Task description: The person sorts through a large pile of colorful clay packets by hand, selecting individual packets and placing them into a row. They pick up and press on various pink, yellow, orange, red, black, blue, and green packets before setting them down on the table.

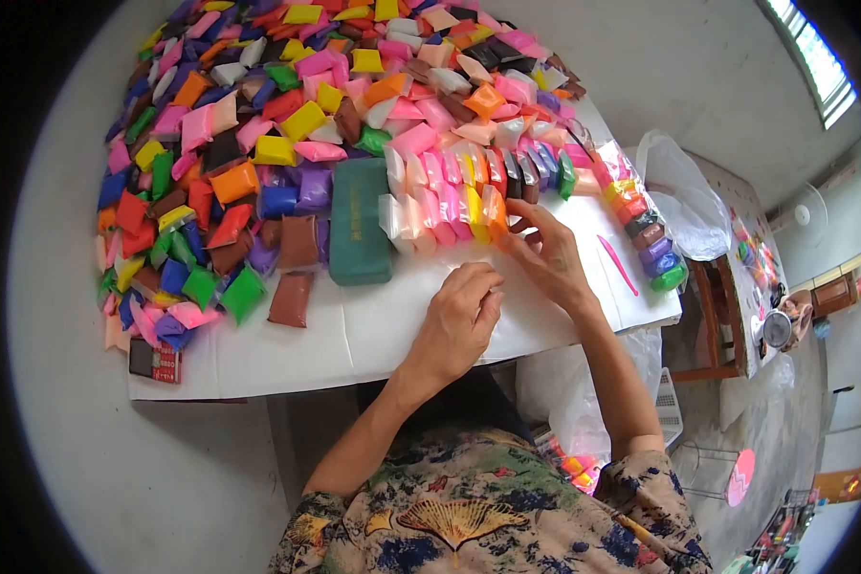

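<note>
Small clear packets of coloured clay-like material stand on edge in two rows on the white table. My right hand (pixel 545 251) is at the right end of the front row, its fingers closed on an orange packet (pixel 494 212). Next to that one are a yellow packet (pixel 474 212) and a pink packet (pixel 452 210). My left hand (pixel 463 311) hovers low over the table's near edge, fingers curled in and thumb against them; no packet shows in it. A dark green box (pixel 361 222) lies against the rows' left end.
A large heap of mixed packets (pixel 277 115) covers the back and left of the table (pixel 421 354). To the right lie a pink plastic tool (pixel 617 266) and a bagged column of coloured packets (pixel 648 234). A clear plastic bag (pixel 681 196) hangs past the right edge.
</note>
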A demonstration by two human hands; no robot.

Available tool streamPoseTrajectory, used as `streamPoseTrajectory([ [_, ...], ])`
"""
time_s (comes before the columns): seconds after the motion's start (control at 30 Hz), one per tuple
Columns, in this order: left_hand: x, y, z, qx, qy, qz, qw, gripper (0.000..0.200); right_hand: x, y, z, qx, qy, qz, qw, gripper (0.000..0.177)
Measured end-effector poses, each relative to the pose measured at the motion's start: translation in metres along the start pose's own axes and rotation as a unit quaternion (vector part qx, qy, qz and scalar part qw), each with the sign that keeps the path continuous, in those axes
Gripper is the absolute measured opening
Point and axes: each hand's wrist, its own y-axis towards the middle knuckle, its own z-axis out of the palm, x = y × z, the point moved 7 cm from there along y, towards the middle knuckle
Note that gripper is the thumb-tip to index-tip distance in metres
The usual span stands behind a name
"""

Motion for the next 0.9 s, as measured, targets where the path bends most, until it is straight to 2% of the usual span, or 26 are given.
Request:
streamPoseTrajectory([
  [0.1,-0.002,-0.001,0.001,-0.005,0.009,0.013,1.000,0.018,-0.002,0.001,0.002,-0.015,0.032,0.000,0.999,0.035],
  [0.2,-0.004,-0.002,0.001,-0.011,0.043,0.053,0.998,0.019,0.000,0.001,0.004,-0.036,0.017,-0.026,0.999,0.034],
  [0.4,-0.010,-0.007,0.004,-0.011,0.081,0.075,0.994,0.019,0.000,0.001,0.005,-0.061,-0.004,-0.067,0.996,0.032],
  [0.57,-0.032,-0.017,-0.004,0.064,0.111,0.093,0.987,0.020,-0.001,0.001,0.005,-0.047,0.005,-0.026,0.999,0.036],
  [0.7,-0.050,-0.017,-0.047,0.045,0.146,0.095,0.984,0.019,0.008,-0.013,-0.001,-0.073,-0.078,-0.078,0.991,0.040],
  [0.8,-0.054,-0.012,-0.092,-0.010,0.183,0.079,0.980,0.018,0.014,-0.031,-0.001,-0.054,-0.129,-0.026,0.990,0.042],
  [0.83,-0.052,-0.009,-0.104,-0.026,0.196,0.070,0.978,0.017,0.019,-0.036,0.000,-0.045,-0.105,-0.007,0.993,0.040],
  [0.9,-0.048,-0.003,-0.128,-0.059,0.220,0.052,0.972,0.017,0.021,-0.045,0.003,-0.053,-0.113,-0.018,0.992,0.039],
])
